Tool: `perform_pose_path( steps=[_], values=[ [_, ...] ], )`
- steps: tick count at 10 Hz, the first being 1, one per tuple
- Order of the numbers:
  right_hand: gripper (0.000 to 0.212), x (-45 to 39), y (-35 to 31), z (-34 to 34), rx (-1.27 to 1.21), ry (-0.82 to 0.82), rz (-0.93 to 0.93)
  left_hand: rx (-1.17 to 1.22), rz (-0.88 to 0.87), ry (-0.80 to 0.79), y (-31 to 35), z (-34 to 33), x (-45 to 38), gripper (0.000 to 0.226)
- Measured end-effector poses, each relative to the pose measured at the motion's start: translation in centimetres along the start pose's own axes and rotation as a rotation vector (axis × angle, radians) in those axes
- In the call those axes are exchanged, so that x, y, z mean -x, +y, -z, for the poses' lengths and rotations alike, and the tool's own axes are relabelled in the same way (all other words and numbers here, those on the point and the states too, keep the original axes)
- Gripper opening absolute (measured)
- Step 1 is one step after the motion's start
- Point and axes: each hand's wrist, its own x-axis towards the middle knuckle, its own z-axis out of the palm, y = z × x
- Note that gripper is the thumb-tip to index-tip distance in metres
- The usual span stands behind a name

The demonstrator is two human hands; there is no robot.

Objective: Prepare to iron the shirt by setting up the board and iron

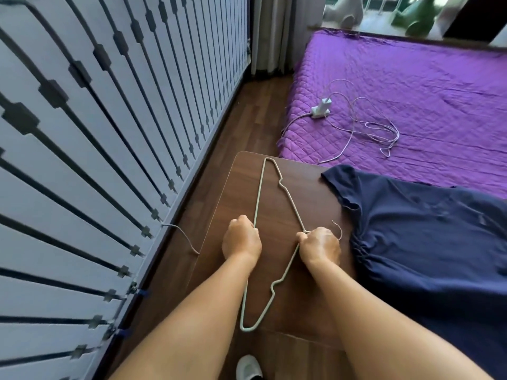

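Observation:
A thin pale green wire hanger [286,193] lies lengthwise over a small brown wooden table [241,185]. My left hand [241,238] is closed around its straight bottom bar. My right hand [319,246] grips the neck just below the hook, which curls out to the right. A navy blue shirt [428,237] is spread to the right, partly on the table and partly over the bed edge, free of the hanger. No iron is in view.
A purple quilted bed [411,91] lies beyond the table, with a white power strip [320,108] and its tangled cord on it. A grey-and-black patterned wardrobe wall [96,133] runs along the left. A white slipper [248,367] shows on the wooden floor below.

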Motion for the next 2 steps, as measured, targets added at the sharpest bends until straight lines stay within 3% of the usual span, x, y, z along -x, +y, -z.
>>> perform_pose_path(
  steps=[2],
  values=[
    [0.029,1.8,1.3,1.2,-0.255,-0.035,0.080,0.250,-0.048,0.054,0.2,0.0,2.4,0.024]
  ],
)
